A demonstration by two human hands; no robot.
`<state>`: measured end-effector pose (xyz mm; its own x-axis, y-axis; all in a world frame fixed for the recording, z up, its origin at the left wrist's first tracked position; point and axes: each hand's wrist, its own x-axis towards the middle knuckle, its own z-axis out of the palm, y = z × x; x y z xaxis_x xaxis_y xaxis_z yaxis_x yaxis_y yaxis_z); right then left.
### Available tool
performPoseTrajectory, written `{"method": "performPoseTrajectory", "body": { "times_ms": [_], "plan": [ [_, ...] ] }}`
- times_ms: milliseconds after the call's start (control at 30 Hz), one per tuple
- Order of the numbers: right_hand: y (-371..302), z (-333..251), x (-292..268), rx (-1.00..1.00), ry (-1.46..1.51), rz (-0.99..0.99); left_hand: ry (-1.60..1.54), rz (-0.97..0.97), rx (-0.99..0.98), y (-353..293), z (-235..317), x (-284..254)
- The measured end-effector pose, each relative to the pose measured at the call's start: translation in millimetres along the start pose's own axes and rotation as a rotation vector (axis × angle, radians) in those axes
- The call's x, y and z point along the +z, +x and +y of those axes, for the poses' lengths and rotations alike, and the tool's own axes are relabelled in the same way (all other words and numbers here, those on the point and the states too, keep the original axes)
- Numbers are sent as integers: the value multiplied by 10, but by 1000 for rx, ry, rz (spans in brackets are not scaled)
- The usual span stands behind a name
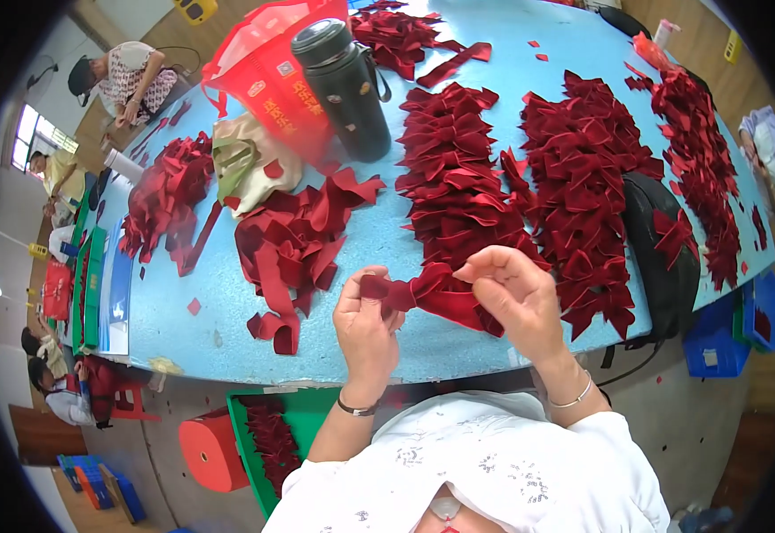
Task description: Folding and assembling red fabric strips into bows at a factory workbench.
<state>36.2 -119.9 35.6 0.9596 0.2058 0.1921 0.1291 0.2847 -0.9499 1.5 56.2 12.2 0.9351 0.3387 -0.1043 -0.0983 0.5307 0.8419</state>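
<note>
A dark red velvet ribbon bow [441, 295] is stretched between my two hands, just above the near edge of the table. My left hand [366, 336] pinches its left end between thumb and fingers. My right hand [522, 300] is curled at the other side, thumb and forefinger closed at the upper edge of the ribbon; the exact pinch is partly hidden. Behind the hands lies a long row of finished-looking red bows [449, 178], overlapping each other. Loose red ribbon strips [294, 231] lie in a tangled heap to the left of my hands.
More bow rows [583, 160] fill the blue table's [227, 329] right half, beside a black bag [658, 258]. A dark flask [341, 93], a red bag [263, 67] and a cream cloth bag [267, 164] stand farther back. Below the edge sits a green crate [312, 404]. Other people sit around.
</note>
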Motion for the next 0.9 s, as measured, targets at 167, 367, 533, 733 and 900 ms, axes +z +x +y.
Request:
{"method": "performPoseTrajectory", "body": {
  "times_ms": [167,367,533,733,900],
  "plan": [
    [-57,-32,52,-38,-158,-67,202,-11,169,-73,-64,52],
    [-60,33,-39,-326,-504,-20,257,-26,189,-81,-63,117],
    [-58,14,-160,-65,-159,-148,205,-57,119,-64,-48,133],
    [-8,97,-287,72,229,-355,185,-137,73,-65,-79,112],
    [6,146,-291,8,305,-397,193,-198,44,-72,-69,102]
  ]
}}
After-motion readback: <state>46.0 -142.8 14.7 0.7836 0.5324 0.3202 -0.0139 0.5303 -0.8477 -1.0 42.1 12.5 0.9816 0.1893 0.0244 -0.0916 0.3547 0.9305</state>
